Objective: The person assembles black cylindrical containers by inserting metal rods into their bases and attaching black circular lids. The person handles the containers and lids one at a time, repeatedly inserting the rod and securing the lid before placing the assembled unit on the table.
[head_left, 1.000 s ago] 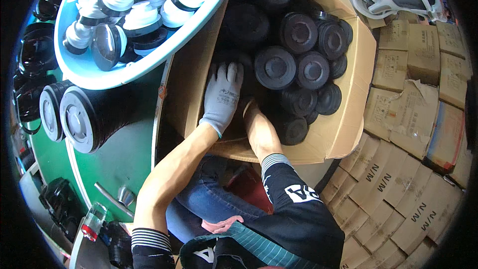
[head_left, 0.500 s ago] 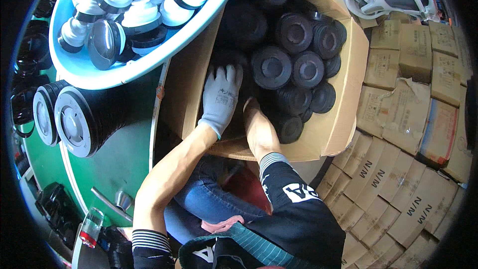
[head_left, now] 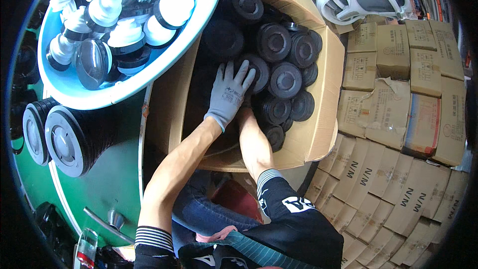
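Note:
My left hand [head_left: 227, 93], in a grey glove, lies over the inside of a cardboard box [head_left: 327, 77] with its fingers spread. Its fingertips reach the edge of a black round disc stack [head_left: 259, 73]. Just below and beside it, my right hand [head_left: 246, 103] reaches down among the black parts. Shadow and the left hand hide its fingers, so what it touches does not show. Stacks of black ribbed discs [head_left: 285, 80] fill the box's right and far parts, several with a round raised centre.
A light blue tub [head_left: 124, 92] of white and black pump-like parts stands upper left, over a green table [head_left: 109, 189]. Long stacks of black discs [head_left: 63, 142] lie there. Cartons [head_left: 386, 109] are piled at right, below a white framed object [head_left: 366, 2].
My view has shifted, so the tub and box sit further left. My left hand has moved right across the box, its fingers now spread towards the disc stacks and covering part of the right hand.

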{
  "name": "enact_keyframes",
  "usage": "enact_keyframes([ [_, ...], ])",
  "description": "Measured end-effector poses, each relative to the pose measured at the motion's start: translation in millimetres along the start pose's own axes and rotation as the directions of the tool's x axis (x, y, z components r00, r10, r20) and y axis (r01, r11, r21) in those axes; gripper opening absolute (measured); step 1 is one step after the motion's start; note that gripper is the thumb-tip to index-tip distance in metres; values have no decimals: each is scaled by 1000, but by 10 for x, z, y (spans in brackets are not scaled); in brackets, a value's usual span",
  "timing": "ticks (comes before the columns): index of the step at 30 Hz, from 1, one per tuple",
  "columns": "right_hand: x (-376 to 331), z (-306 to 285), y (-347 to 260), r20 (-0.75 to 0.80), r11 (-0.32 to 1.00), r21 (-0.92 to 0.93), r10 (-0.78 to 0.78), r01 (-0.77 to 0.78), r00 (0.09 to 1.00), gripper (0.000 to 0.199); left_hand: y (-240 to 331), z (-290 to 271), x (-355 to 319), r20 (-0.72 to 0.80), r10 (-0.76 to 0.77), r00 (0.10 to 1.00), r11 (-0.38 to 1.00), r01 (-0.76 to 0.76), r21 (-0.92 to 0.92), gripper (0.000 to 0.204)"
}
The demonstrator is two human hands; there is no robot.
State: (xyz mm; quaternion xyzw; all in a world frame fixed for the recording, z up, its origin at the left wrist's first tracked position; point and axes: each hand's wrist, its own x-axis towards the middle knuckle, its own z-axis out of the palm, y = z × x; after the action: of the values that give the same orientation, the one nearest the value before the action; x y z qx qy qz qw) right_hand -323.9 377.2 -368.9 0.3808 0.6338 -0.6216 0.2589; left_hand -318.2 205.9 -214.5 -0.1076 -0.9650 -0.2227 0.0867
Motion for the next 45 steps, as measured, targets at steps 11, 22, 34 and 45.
enact_keyframes([
  [11, -83, -62, -94, -8, 999, -15, -43, 43, 999, 51, 69, 11, -23, -75, 31, 997, 997, -36, -66, 62],
  [22, -467, -29, -144, 18, 996, -36, -75, 76, 997, 50, 327, -322, -366, -7, 177, 984, 984, -177, 8, 55],
  [34, -936, -64, -224, 82, 986, -73, -141, 147, 987, 50, 480, -657, -437, -49, 306, 951, 950, -308, -47, 59],
  [45, -2342, 85, -279, 439, 840, -201, -383, 505, 813, 50, 991, -2321, -1466, -108, 285, 952, 959, -283, 35, 69],
])
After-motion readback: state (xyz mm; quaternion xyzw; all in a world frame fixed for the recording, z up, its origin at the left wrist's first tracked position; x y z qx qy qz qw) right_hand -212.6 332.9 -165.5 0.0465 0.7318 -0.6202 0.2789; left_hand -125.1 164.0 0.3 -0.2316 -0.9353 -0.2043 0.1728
